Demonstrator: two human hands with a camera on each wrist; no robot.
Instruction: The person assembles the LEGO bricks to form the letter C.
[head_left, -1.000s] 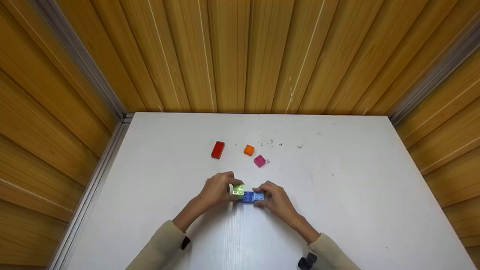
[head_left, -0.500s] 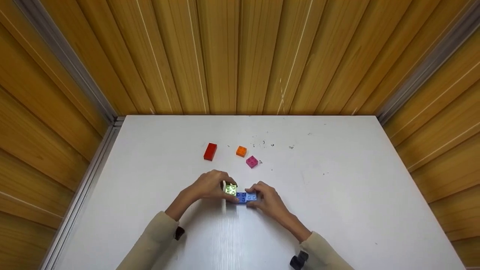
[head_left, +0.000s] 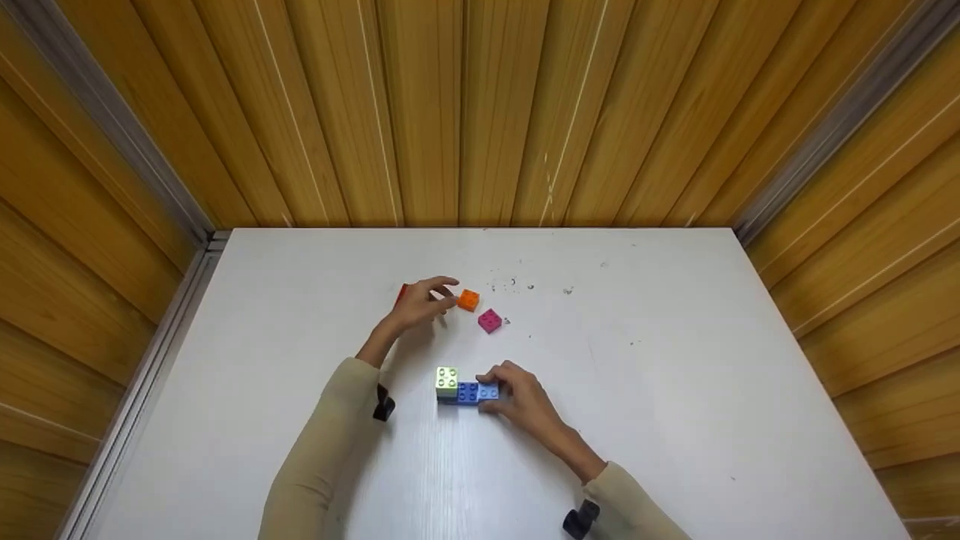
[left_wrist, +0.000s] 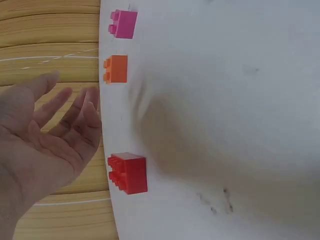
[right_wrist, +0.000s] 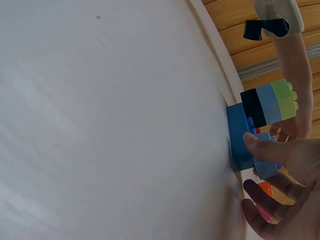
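Note:
My right hand [head_left: 525,401] grips the right end of a joined brick build, with thumb and fingers on either side of its light blue brick [head_left: 488,391]. This brick sits on a longer blue brick [right_wrist: 239,140]. At the other end of the build rises a stack: a black brick [right_wrist: 254,107], a medium blue brick [right_wrist: 268,104] and a light green brick [right_wrist: 285,99] on top. Holding nothing, my left hand [head_left: 421,304] hovers over the table, fingertips just left of the orange brick [head_left: 469,300]. The red brick [left_wrist: 129,172] is partly hidden behind that hand in the head view.
A magenta brick [head_left: 490,321] lies just right of and nearer than the orange one. Dark specks mark the white table [head_left: 637,412]. Wood-patterned panels [head_left: 480,112] rise at the back and both sides.
My left hand has let go of the green-topped stack and moved forward to the loose bricks. The right hand keeps its grip on the build. The whole head view has shifted slightly.

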